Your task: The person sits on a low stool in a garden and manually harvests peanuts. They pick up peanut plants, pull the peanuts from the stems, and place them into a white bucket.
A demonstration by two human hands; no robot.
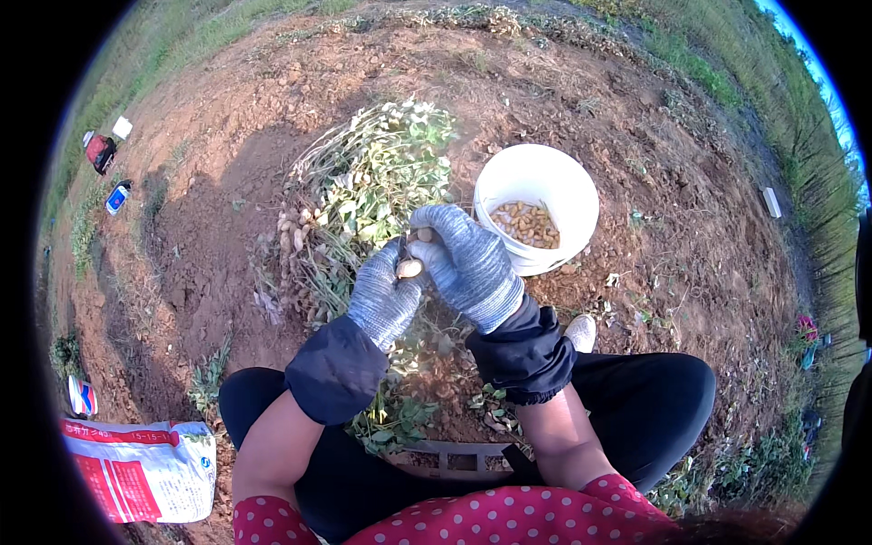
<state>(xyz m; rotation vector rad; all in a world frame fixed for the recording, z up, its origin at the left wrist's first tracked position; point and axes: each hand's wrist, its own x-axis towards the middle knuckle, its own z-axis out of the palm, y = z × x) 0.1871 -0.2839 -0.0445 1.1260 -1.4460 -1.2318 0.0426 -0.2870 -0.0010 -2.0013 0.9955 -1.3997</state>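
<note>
1. Centrally, one pale tan, oval peanut pod (410,269), sitting at the fingertips of the left hand (385,295), in the narrow gap between both hands.
2. Left hand: gloved in grey-and-white flecked knit, thumb and fingers pinched on the pod.
3. Right hand (468,265): matching glove, brought together with the left, fingers curled inward. A small, rounded, brownish thing (424,234) shows between finger and thumb; whether it is gripped cannot be told.
4. Two dark navy fabric cuffs (337,368), one gathered behind each glove.
5. One heap of leafy green plants with pale stems (391,168), beyond the hands and toward the left, its near part running beneath the left hand.
6. One cluster of tan, knobbly pods (295,232), left of the left hand, at the heap's edge.
7. One round white plastic bucket (538,174), just beyond and right of the right hand, with loose tan pods (525,223) covering part of its bottom.
8. One grey slatted frame (457,454), nearer the body than both hands.
9. One white-and-red printed sack (150,472), well left of the left hand, toward the body.
10. Reddish-brown soil (672,263), below and around the hands.
</note>
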